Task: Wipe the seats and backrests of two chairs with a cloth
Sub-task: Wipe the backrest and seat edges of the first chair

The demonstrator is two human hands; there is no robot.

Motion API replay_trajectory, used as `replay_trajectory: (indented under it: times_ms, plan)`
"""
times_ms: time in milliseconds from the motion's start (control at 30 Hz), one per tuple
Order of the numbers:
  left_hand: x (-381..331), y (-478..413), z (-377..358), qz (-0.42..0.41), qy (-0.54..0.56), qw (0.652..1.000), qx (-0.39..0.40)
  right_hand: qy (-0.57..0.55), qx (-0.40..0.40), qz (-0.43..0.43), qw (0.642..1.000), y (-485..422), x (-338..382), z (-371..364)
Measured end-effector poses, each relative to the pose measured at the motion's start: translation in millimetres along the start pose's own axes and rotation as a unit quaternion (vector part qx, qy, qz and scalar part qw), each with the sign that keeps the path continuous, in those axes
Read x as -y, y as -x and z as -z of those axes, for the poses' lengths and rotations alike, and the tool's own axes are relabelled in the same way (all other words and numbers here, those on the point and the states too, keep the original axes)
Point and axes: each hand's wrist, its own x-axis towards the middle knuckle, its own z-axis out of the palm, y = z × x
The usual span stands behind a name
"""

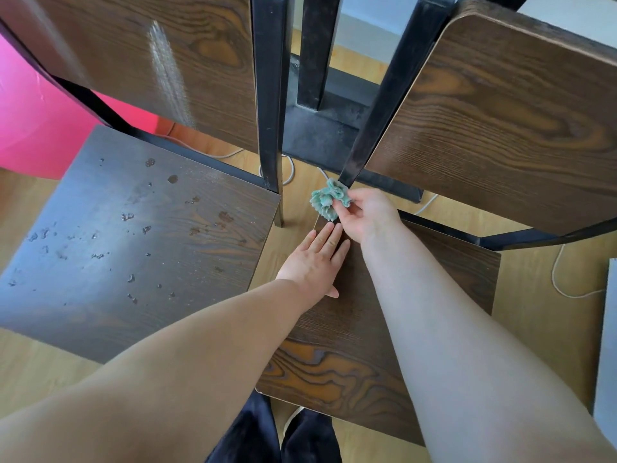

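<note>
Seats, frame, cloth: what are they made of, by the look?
Seats: wood-grain board, probably laminate or veneer; bold grain, smooth sheen, droplets sitting on the left one. Frame: black painted metal tube, probably steel; square section, scuffed. Cloth: teal, fluffy pile, likely microfibre or terry, bunched in the right hand.

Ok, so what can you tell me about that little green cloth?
The cloth is small, blue-green and fuzzy-looking, scrunched into a ruffled bunch. The right hand pinches it between thumb and fingers. It is held at the back corner of the right chair's seat, at the foot of the black frame post that carries the backrest. Whether it touches the post or the seat is hard to tell.
</note>
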Motion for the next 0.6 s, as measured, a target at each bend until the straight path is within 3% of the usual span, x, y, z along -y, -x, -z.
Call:
replay_trajectory:
  times_ms: [200, 300, 367, 433, 500, 600]
  plan:
    - [9, 11, -6, -0.014, 0.011, 1.0, -0.011, 0.039, -0.008, 0.025, 0.999, 9, 5, 1]
    - [13, 16, -8, -0.019, 0.004, 1.0, -0.012, -0.109, 0.005, -0.025, 0.994, 19, 16, 3]
    - [14, 17, -9, -0.018, 0.002, 1.0, -0.017, -0.239, 0.011, -0.069, 0.969, 22, 16, 1]
    - [14, 17, -10, -0.018, 0.004, 1.0, -0.019, -0.26, -0.038, -0.08, 0.961, 27, 12, 0]
    - [14, 17, -11, -0.016, 0.007, 1.0, -0.019, -0.32, -0.029, -0.118, 0.94, 34, 15, -2]
    - [14, 15, -13, -0.016, 0.013, 1.0, -0.018, -0.332, -0.04, -0.105, 0.937, 39, 19, -2]
